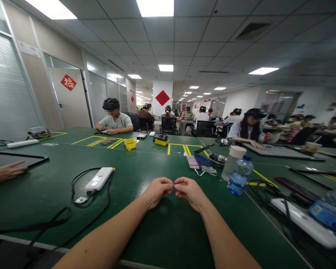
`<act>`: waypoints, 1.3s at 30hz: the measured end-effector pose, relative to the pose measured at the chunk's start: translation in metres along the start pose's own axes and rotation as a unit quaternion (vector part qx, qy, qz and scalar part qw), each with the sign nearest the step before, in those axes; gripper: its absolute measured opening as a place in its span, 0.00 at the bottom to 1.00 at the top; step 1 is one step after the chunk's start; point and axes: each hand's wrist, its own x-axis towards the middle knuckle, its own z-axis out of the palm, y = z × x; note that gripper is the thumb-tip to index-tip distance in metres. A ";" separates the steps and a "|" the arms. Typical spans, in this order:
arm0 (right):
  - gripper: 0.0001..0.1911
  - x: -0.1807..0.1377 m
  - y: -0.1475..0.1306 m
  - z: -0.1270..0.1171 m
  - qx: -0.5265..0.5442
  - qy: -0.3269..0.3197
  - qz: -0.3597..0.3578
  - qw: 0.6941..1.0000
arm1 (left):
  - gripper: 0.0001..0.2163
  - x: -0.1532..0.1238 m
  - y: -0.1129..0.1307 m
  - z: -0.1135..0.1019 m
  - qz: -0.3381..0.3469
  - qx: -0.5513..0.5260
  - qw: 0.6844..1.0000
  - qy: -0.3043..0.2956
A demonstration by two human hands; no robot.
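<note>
My left hand and my right hand meet over the green table, knuckles up and fingers curled. Their fingertips pinch together at one spot between them, on something too small to name. Both forearms reach in from the near edge. A white power bank with a black cord lies to the left of my left hand. A water bottle with a blue cap stands to the right of my right hand.
A co-worker's hand rests by a dark tablet at the left. A white cup, metal bowl, yellow boxes, cables and another bottle sit around. Several people work at far tables.
</note>
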 end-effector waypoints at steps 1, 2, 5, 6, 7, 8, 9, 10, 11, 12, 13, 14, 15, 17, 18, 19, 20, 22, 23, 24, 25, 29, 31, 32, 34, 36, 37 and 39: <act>0.15 0.000 -0.001 0.000 0.015 0.000 -0.004 1.000 | 0.08 0.000 0.001 0.000 0.005 -0.012 1.000 -0.002; 0.14 0.000 -0.001 0.000 0.032 -0.001 -0.006 0.999 | 0.07 0.000 0.002 0.000 0.010 -0.022 1.000 -0.005; 0.14 -0.001 -0.004 0.000 0.082 -0.006 -0.005 0.997 | 0.06 -0.001 0.007 0.002 0.007 -0.048 0.999 -0.011; 0.14 -0.001 -0.005 0.000 0.095 -0.009 -0.003 0.995 | 0.05 -0.001 0.008 0.002 0.000 -0.060 0.998 -0.015; 0.14 -0.001 -0.006 0.001 0.105 -0.013 -0.002 0.994 | 0.05 -0.002 0.010 0.003 -0.009 -0.074 0.997 -0.020; 0.14 -0.002 -0.006 0.001 0.113 -0.018 -0.001 0.993 | 0.05 -0.003 0.012 0.003 -0.018 -0.089 0.996 -0.025; 0.14 -0.002 -0.007 0.001 0.118 -0.022 0.000 0.993 | 0.06 -0.003 0.013 0.003 -0.025 -0.105 0.994 -0.030; 0.15 -0.002 -0.007 0.001 0.121 -0.025 0.002 0.992 | 0.07 -0.003 0.014 0.004 -0.030 -0.120 0.992 -0.034; 0.16 -0.002 -0.008 0.002 0.123 -0.027 0.004 0.992 | 0.08 -0.003 0.015 0.004 -0.033 -0.132 0.990 -0.038; 0.17 -0.002 -0.008 0.002 0.125 -0.028 0.006 0.992 | 0.09 -0.003 0.015 0.003 -0.034 -0.140 0.989 -0.040; 0.18 -0.002 -0.008 0.002 0.128 -0.027 0.008 0.991 | 0.10 -0.003 0.015 0.003 -0.032 -0.143 0.988 -0.041; 0.18 -0.002 -0.009 0.002 0.131 -0.026 0.008 0.991 | 0.10 -0.003 0.015 0.003 -0.029 -0.141 0.989 -0.041; 0.18 -0.002 -0.009 0.002 0.133 -0.026 0.007 0.991 | 0.10 -0.003 0.014 0.003 -0.024 -0.134 0.990 -0.038; 0.17 -0.002 -0.008 0.002 0.127 -0.027 0.002 0.992 | 0.09 -0.003 0.012 0.003 -0.011 -0.109 0.994 -0.027; 0.16 -0.002 -0.007 0.002 0.116 -0.027 0.000 0.993 | 0.09 -0.003 0.010 0.003 -0.004 -0.094 0.995 -0.021; 0.15 -0.002 -0.006 0.001 0.102 -0.026 -0.004 0.994 | 0.09 -0.003 0.009 0.003 0.004 -0.080 0.997 -0.017; 0.15 -0.002 -0.004 0.001 0.086 -0.025 -0.007 0.996 | 0.09 -0.003 0.007 0.003 0.012 -0.068 0.998 -0.016; 0.15 -0.001 -0.001 0.001 0.058 -0.024 -0.010 0.998 | 0.09 -0.003 0.005 0.002 0.022 -0.049 0.998 -0.024; 0.15 -0.001 0.000 0.000 0.047 -0.025 -0.009 0.999 | 0.10 -0.002 0.004 0.001 0.023 -0.043 0.998 -0.028; 0.15 -0.001 0.001 0.000 0.038 -0.026 -0.007 0.999 | 0.10 -0.002 0.003 0.001 0.020 -0.038 0.999 -0.030; 0.15 -0.001 0.001 0.000 0.032 -0.026 -0.004 0.999 | 0.09 -0.001 0.002 0.000 0.014 -0.035 0.999 -0.031; 0.16 0.000 -0.001 0.000 0.033 -0.021 0.000 0.999 | 0.08 0.001 0.000 -0.002 0.003 -0.044 0.999 -0.026; 0.16 -0.001 -0.003 0.001 0.043 -0.021 -0.002 0.999 | 0.08 0.002 0.001 -0.003 0.006 -0.057 0.998 -0.027; 0.16 -0.001 -0.004 0.001 0.050 -0.020 -0.003 0.999 | 0.07 0.002 0.001 -0.003 0.007 -0.065 0.997 -0.028; 0.14 -0.001 -0.006 0.001 0.072 -0.021 -0.004 0.997 | 0.06 0.002 0.003 -0.003 0.003 -0.086 0.996 -0.033; 0.13 -0.002 -0.007 0.001 0.101 -0.028 -0.003 0.994 | 0.05 0.001 0.005 -0.003 -0.002 -0.112 0.993 -0.041; 0.12 -0.001 -0.007 0.001 0.115 -0.032 -0.003 0.993 | 0.06 0.001 0.007 -0.003 -0.005 -0.124 0.991 -0.047; 0.12 -0.001 -0.008 0.001 0.139 -0.041 -0.005 0.989 | 0.08 0.000 0.010 -0.002 -0.007 -0.142 0.988 -0.056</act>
